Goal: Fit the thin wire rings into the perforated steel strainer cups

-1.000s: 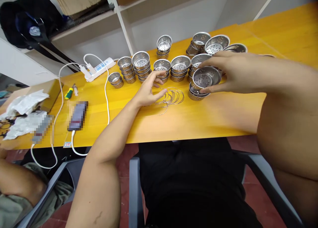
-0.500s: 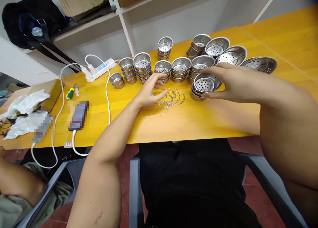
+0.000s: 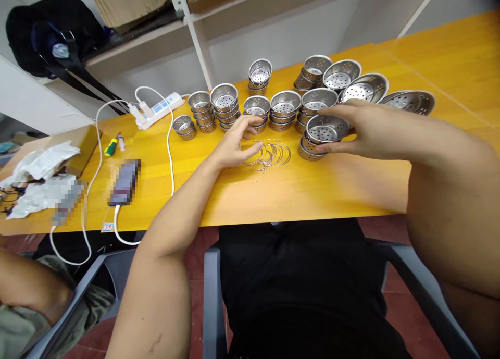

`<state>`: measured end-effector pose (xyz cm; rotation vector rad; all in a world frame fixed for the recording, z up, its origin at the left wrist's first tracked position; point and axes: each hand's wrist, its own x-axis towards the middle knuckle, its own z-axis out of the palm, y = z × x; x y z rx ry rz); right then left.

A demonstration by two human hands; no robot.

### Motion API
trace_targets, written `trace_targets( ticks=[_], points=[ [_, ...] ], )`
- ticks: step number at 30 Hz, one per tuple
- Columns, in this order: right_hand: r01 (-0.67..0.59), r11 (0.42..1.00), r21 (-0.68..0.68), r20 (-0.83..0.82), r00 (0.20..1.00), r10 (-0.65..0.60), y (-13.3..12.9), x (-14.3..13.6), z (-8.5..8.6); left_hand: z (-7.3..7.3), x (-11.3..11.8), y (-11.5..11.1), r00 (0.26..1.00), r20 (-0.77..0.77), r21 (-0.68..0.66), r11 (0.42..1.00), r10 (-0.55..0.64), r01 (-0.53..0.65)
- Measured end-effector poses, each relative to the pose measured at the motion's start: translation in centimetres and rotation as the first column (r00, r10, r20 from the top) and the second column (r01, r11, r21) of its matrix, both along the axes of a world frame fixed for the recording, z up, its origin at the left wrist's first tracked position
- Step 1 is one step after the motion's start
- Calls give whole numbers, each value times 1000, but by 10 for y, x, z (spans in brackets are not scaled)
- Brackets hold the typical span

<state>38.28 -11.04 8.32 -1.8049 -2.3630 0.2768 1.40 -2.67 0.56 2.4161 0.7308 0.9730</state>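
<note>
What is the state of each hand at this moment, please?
Left hand: open, nothing seen in it, near the rings.
Right hand: closed on a cup.

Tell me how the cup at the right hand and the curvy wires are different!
The metal cup is deep, with holes; the curved wires are thin. The metal cup, grasped by the right hand, tops a stack; the curved wires lie on the table by the left hand. Both look silvery and shiny.
</note>
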Motion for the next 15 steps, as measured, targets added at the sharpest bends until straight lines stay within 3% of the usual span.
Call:
trace_targets(
  ticks=[3,7,9,12,15],
  points=[
    [-8,998,55,-14,1000,9,-4,6,-5,2,-3,2,997,53,116,991,61,-67],
    [14,963,268,-120,993,19,-22,3,4,13,-26,13,925,193,241,898,327,-367],
    [36,906,421,-198,979,53,-34,-6,16,25,-44,20,808,279,225,782,519,-581],
    [-4,829,560,-314,925,216,-44,-25,31,44,-69,27,537,317,129,526,782,-841],
    [-179,845,503,-320,870,374,-40,-43,26,52,-83,29,304,200,51,300,931,-953]
  ],
)
